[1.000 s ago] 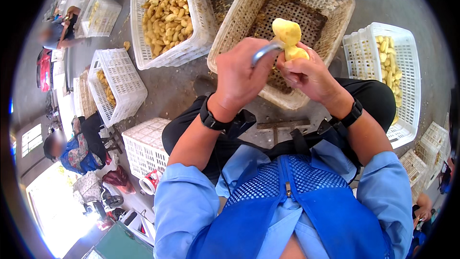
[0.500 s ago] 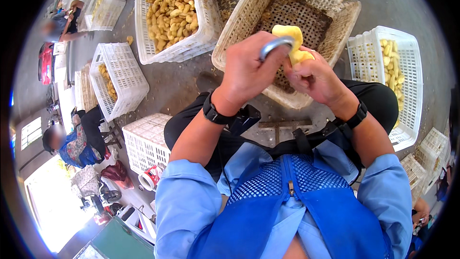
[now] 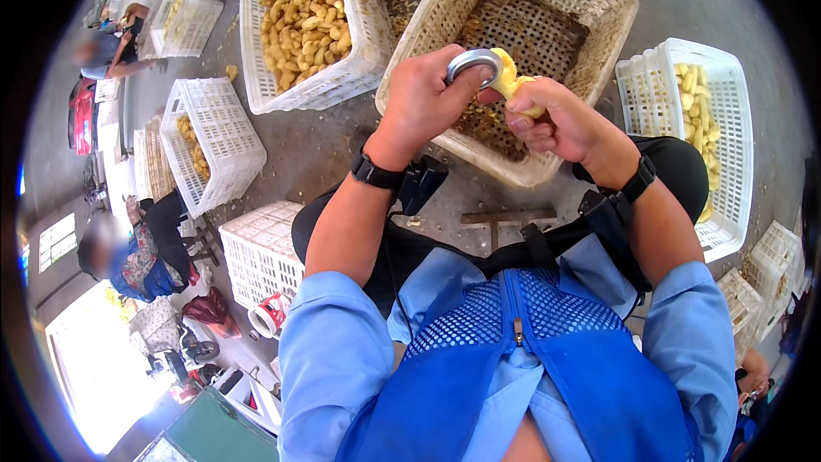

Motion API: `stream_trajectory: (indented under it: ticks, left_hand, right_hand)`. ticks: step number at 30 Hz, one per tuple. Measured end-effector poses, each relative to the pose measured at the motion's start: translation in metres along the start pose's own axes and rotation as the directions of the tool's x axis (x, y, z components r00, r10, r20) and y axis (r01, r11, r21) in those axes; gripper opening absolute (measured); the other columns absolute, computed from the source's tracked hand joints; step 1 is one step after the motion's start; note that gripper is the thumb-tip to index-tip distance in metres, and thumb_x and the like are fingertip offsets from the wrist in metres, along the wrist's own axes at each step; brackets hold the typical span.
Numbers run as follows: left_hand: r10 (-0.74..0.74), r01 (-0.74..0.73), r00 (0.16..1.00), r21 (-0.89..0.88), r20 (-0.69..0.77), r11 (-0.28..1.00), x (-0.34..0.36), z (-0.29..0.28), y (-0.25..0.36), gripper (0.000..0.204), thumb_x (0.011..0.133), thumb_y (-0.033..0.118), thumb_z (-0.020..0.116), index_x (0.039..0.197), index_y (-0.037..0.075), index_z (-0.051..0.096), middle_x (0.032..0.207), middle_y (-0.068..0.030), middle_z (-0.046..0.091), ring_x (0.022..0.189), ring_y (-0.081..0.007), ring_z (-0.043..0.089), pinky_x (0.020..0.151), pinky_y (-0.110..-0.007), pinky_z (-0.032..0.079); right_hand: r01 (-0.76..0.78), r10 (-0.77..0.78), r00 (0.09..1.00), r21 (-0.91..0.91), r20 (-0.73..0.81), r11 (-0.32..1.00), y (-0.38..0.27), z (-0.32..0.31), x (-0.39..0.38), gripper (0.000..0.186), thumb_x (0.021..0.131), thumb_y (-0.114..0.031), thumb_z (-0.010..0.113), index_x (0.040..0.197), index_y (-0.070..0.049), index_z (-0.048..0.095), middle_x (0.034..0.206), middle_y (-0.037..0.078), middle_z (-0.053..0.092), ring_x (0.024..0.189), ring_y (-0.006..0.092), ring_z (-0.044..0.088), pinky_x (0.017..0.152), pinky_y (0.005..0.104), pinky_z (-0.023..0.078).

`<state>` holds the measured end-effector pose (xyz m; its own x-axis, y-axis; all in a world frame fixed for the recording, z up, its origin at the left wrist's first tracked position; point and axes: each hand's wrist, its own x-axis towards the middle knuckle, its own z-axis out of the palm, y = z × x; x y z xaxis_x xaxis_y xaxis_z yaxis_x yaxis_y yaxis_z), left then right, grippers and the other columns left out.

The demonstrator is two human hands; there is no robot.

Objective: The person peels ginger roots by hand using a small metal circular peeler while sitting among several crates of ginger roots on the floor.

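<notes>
My left hand (image 3: 419,101) is closed around a curved metal ring tool (image 3: 470,60), whose shiny loop stands out past the thumb. Against the loop lies a knobbly, pale yellow piece of peeled ginger (image 3: 506,77). The fingers of my right hand (image 3: 569,127) grip its lower end. Both hands are above the near side of a stained, deep crate (image 3: 611,43) with scraps and dirt on its slotted bottom. My fingers cover part of the ginger and the tool's handle end.
Brown-skinned ginger (image 3: 308,21) fills a white crate (image 3: 376,38) at the far left. To my right, another white crate (image 3: 731,137) holds paler pieces (image 3: 697,111). An upturned crate (image 3: 261,261) stands by my left knee. Other people sit at the left.
Both hands have shifted slightly left. The ring has turned to show its loop more openly, and the ginger has been turned in my right fingers.
</notes>
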<state>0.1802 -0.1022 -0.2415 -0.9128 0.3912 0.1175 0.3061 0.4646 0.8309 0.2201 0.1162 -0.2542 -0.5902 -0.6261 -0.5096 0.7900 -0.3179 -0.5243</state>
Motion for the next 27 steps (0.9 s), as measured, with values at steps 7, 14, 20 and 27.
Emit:
stream_trajectory:
  ticks: [7,14,20,27]
  left_hand:
    - [-0.105,0.092,0.993,-0.229,-0.045,0.969,0.008,-0.026,-0.007,0.017,0.097,0.016,0.069,0.105,0.002,0.073,0.081,0.0048,0.067,0.070,-0.0015,0.054,0.061,-0.020,0.044]
    - [-0.061,0.037,0.991,-0.194,-0.119,0.980,0.010,-0.018,-0.013,0.011,0.092,0.015,0.072,0.095,0.004,0.073,0.073,-0.0013,0.065,0.065,-0.0070,0.053,0.060,-0.027,0.046]
    - [0.053,-0.050,0.998,-0.114,0.028,0.992,-0.001,-0.003,0.004,0.015,0.092,0.016,0.071,0.090,0.001,0.070,0.069,-0.0061,0.062,0.062,-0.0091,0.052,0.058,-0.029,0.046]
    - [-0.052,0.012,0.963,-0.155,-0.263,0.988,0.007,-0.010,0.004,0.017,0.096,0.017,0.070,0.094,0.000,0.069,0.073,0.0002,0.062,0.068,-0.0060,0.051,0.060,-0.026,0.046]
  right_hand:
    - [-0.038,0.038,0.999,0.015,0.004,0.999,0.002,0.000,-0.017,0.041,0.085,-0.020,0.058,0.121,0.002,0.059,0.067,-0.006,0.043,0.049,0.0028,0.027,0.044,0.0210,0.023]
    - [-0.021,0.023,0.999,-0.049,0.037,0.999,-0.001,0.008,-0.018,0.041,0.084,-0.016,0.059,0.121,0.002,0.059,0.066,-0.007,0.041,0.049,0.0023,0.028,0.045,0.0210,0.022]
    - [-0.050,0.051,0.999,-0.088,0.002,0.995,0.002,0.009,-0.017,0.043,0.082,-0.013,0.059,0.123,0.003,0.058,0.065,-0.007,0.040,0.049,0.0020,0.029,0.045,0.0212,0.020]
    - [0.009,0.004,0.997,-0.151,0.082,0.988,0.000,0.011,-0.018,0.043,0.082,-0.011,0.060,0.124,0.000,0.058,0.065,-0.007,0.043,0.049,0.0024,0.031,0.045,0.0204,0.020]
